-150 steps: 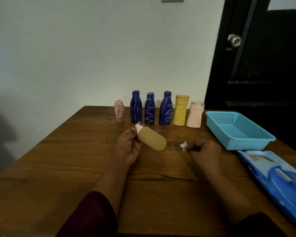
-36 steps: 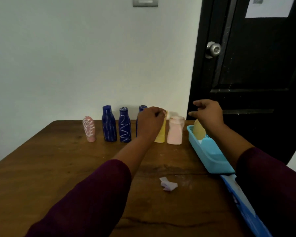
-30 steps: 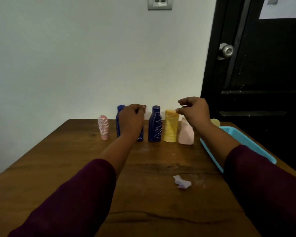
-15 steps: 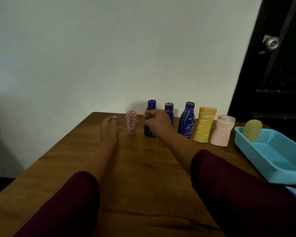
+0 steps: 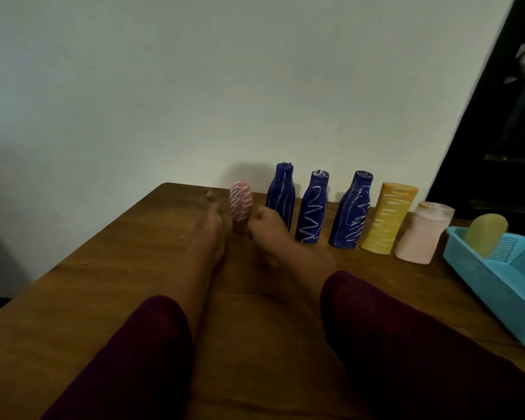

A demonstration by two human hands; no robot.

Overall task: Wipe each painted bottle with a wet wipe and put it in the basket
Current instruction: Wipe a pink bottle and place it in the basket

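The blurred left hand [image 5: 214, 221] and right hand [image 5: 269, 228] cover the pink bottle [image 5: 240, 199] low down; the right edge crops the basket [image 5: 503, 286].

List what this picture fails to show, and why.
Head view: whether the left hand or right hand grips the small pink bottle; motion blur.
Head view: its base, hidden between the hands.
Head view: the right end of the blue basket, cut off by the frame edge.
Head view: the lower part of the plain yellow bottle, behind the basket wall.
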